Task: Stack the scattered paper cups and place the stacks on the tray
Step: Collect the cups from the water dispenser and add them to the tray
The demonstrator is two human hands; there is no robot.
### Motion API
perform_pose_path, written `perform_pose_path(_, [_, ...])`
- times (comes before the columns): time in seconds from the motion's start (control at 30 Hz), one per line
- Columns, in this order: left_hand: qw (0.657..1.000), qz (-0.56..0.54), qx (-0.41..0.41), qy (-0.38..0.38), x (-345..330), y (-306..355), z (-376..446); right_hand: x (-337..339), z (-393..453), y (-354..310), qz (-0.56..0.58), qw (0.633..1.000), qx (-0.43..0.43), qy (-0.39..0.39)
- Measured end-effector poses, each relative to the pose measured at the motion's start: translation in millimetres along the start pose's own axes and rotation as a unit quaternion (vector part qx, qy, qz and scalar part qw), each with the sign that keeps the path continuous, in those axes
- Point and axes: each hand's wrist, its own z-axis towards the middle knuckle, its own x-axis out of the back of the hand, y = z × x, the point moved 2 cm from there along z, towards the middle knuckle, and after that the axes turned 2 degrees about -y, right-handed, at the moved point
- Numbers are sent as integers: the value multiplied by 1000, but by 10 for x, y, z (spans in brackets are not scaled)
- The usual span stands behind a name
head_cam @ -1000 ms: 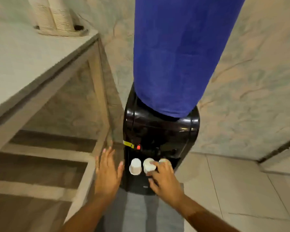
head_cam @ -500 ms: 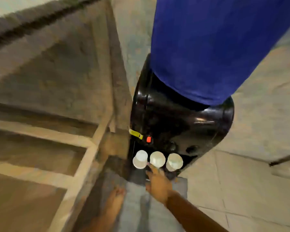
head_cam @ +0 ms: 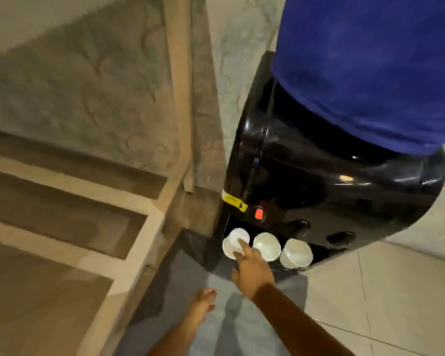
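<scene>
Three white paper cups sit in a row in the black water dispenser's tap recess [head_cam: 316,249]: a left cup [head_cam: 231,249], a middle cup [head_cam: 267,245] and a right cup [head_cam: 296,253], their open mouths facing me. My right hand [head_cam: 252,268] reaches forward with its fingers apart, and the index finger rests on the left cup's rim. It grips nothing. My left hand [head_cam: 203,301] hangs lower and nearer to me over the grey mat, loosely open and holding nothing. No separate tray is in view.
The black dispenser [head_cam: 332,176] carries a large blue-covered bottle [head_cam: 370,68] and has a red switch [head_cam: 259,214]. A beige open shelf unit [head_cam: 149,219] stands at the left. A grey mat [head_cam: 242,317] lies on the tiled floor [head_cam: 396,291].
The view has tilted down and closer to the dispenser. My right hand shifted from the middle and right cups to the left cup. My left hand dropped back toward me.
</scene>
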Motion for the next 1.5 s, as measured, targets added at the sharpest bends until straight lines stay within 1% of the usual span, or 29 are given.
perform_pose_path(0.07, [999,-27,-1,-29,-35,66,-4,-30,37,-1,21,1000,-10,21])
perform_pose_path(0.17, [996,-85,-18,-29,-69,137,-35,-60,32,-48,69,996,-18,51])
perform_pose_path(0.27, [990,-134,-40,-26,-72,170,-18,-88,-40,-130,136,989,-10,53])
perform_pose_path(0.37, [980,-190,-49,-22,3,215,34,-85,-191,-149,223,973,15,51])
perform_pose_path(0.53, [962,-261,-60,-49,95,98,86,-114,-426,-164,280,959,34,-26])
perform_pose_path(0.6, [959,-274,-62,-44,88,58,83,-102,-449,-140,299,953,35,-41])
perform_pose_path(0.63, [958,-277,-65,-40,87,52,74,-73,-453,-122,299,953,34,-39])
perform_pose_path(0.67, [956,-282,-67,-40,86,41,70,-36,-451,-94,282,959,29,-18])
perform_pose_path(0.77, [947,-309,-72,-42,91,37,36,78,-428,13,159,982,-10,97])
perform_pose_path(0.8, [944,-319,-72,-43,102,36,27,96,-413,33,110,988,-24,109])
perform_pose_path(0.83, [941,-328,-72,-44,113,34,22,99,-400,54,65,993,-38,94])
perform_pose_path(0.87, [938,-335,-73,-45,123,33,13,80,-383,76,24,997,-48,63])
perform_pose_path(0.93, [933,-348,-75,-48,132,44,-19,33,-354,146,-33,997,-65,10])
perform_pose_path(1.0, [927,-364,-75,-48,138,49,-62,4,-318,218,-51,996,-72,4])
perform_pose_path(1.07, [924,-372,-80,-44,144,69,-114,12,-291,260,-8,996,-80,27])
perform_pose_path(1.13, [922,-376,-83,-27,177,86,-133,26,-305,268,42,994,-78,67])
perform_pose_path(1.2, [921,-382,-79,-6,234,96,-136,18,-375,245,82,986,-58,131])
perform_pose_path(1.23, [920,-384,-77,2,269,94,-134,21,-434,221,125,977,-52,168])
perform_pose_path(1.3, [923,-378,-74,7,316,95,-151,62,-534,164,250,941,-33,225])
perform_pose_path(1.33, [925,-372,-75,4,331,100,-173,91,-564,145,324,917,-26,233])
perform_pose_path(1.37, [927,-367,-76,-1,335,112,-196,113,-578,127,402,887,-25,226])
perform_pose_path(1.4, [929,-363,-77,-4,334,127,-217,117,-575,111,489,849,-28,200])
perform_pose_path(1.43, [930,-361,-75,-10,324,149,-238,114,-571,80,578,801,-39,152])
perform_pose_path(1.47, [931,-358,-72,-16,305,159,-261,99,-584,34,658,745,-60,90])
perform_pose_path(1.5, [932,-356,-71,-22,286,176,-276,81,-584,-6,709,700,-84,33])
